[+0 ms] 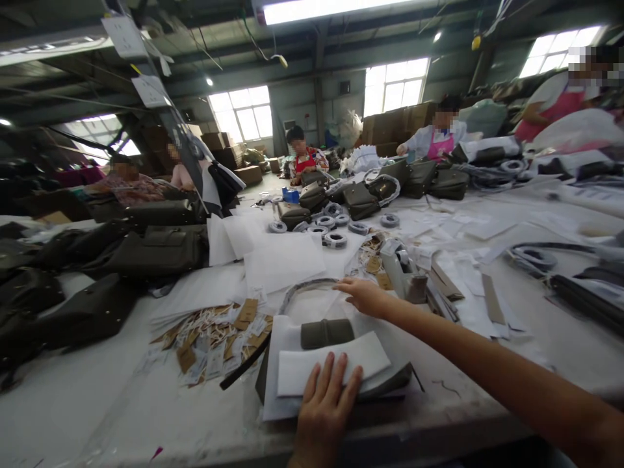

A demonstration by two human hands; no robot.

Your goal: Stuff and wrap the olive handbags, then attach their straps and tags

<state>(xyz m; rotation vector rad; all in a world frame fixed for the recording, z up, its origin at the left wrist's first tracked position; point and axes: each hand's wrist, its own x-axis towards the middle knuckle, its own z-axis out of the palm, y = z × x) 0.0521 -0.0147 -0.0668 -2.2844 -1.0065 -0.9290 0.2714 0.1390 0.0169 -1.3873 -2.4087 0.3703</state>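
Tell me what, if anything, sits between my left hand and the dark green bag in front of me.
A white sheet does: it lies on the bag, directly under your left hand. I see nothing else between them.

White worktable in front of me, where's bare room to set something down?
The white worktable looks bare at its near left, bordered by dark olive bags behind and the heap of brown and white paper tags to the right; a small magenta scrap lies near the front edge. It's crowded beyond the right hand, with white sheets, grey wrapped coils and more bags.
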